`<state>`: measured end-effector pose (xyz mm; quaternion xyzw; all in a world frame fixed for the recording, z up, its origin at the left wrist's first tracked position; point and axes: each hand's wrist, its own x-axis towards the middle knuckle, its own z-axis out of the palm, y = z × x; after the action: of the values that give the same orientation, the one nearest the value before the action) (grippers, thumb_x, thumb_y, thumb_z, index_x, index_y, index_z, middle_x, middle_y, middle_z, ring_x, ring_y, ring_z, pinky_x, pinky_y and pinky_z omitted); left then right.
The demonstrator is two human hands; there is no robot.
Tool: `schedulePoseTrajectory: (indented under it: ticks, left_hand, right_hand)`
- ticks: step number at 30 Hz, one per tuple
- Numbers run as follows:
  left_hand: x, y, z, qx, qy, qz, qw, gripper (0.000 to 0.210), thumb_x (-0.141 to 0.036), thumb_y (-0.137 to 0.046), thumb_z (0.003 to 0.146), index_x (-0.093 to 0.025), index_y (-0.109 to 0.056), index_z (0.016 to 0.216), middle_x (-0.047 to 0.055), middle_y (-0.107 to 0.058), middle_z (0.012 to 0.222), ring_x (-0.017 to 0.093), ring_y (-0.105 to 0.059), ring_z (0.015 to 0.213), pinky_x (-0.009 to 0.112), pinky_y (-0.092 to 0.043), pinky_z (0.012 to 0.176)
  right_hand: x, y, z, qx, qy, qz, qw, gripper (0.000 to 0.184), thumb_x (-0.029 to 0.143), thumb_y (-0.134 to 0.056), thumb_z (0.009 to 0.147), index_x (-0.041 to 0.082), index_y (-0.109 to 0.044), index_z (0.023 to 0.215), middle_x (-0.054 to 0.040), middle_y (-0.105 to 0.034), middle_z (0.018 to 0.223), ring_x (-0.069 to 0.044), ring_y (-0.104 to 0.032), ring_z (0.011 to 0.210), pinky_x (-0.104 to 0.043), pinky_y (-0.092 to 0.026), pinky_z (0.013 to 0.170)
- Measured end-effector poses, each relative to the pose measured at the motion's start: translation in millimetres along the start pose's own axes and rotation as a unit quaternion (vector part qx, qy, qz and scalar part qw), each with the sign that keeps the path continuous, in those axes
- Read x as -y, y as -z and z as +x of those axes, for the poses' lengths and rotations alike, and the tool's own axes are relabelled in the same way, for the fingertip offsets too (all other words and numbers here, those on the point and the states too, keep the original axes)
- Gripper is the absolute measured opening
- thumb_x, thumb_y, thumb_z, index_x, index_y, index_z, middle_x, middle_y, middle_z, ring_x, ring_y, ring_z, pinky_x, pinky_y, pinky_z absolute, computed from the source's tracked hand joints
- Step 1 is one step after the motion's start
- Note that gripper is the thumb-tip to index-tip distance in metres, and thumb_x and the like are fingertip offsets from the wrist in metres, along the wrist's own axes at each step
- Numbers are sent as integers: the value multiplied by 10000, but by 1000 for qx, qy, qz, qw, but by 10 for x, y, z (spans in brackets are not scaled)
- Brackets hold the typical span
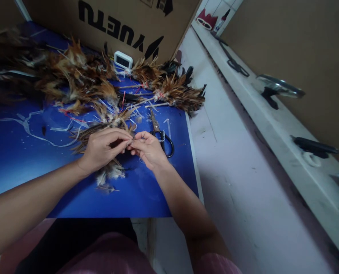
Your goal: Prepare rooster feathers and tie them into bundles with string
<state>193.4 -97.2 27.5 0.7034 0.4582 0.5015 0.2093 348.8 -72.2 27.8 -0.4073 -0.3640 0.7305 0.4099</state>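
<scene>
My left hand and my right hand meet fingertip to fingertip over the table. Both are closed in a pinch, and the small thing between their fingers is too hidden to name. Under and beside my left hand lie loose brown feathers, with pale fluffy feathers nearer the front edge. Just beyond my right hand lie scissors with black handles, points facing away from me. Behind them rest feather bundles on thin sticks, bound with pink and white ties.
A big feather pile covers the back left of the blue table. Clear plastic strips lie at left. A small white digital timer stands before a cardboard box. A wall ledge with assorted items runs along the right.
</scene>
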Motion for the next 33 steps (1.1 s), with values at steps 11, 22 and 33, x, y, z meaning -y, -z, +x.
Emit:
schedulePoseTrajectory:
  ticks: [11, 22, 33]
  left_hand:
    - [39, 12, 6, 12, -3, 10, 1000, 107, -248, -605, 820, -216, -706, 809, 28, -729, 870, 156, -665, 757, 284, -524, 766]
    - [69, -20, 5, 11, 123, -85, 989, 118, -301, -622, 800, -188, -655, 809, -1, -649, 674, 121, -582, 560, 241, -471, 567]
    - [81, -11, 42, 42, 154, -200, 967, 130, -290, -680, 774, -166, -639, 774, -11, -604, 597, 103, -546, 526, 229, -450, 546]
  right_hand:
    - [31, 31, -8, 5, -15, -12, 1000, 384, 201, -805, 553, 194, -496, 781, 48, -665, 593, -103, -645, 562, -166, -464, 472]
    - [77, 54, -24, 4, 36, -85, 996, 370, 242, -812, 555, 197, -515, 770, 52, -661, 601, -101, -638, 557, -176, -471, 474]
    - [150, 75, -74, 1, 163, -189, 968, 246, 223, -748, 655, 210, -533, 773, 52, -647, 662, -83, -596, 578, -219, -504, 566]
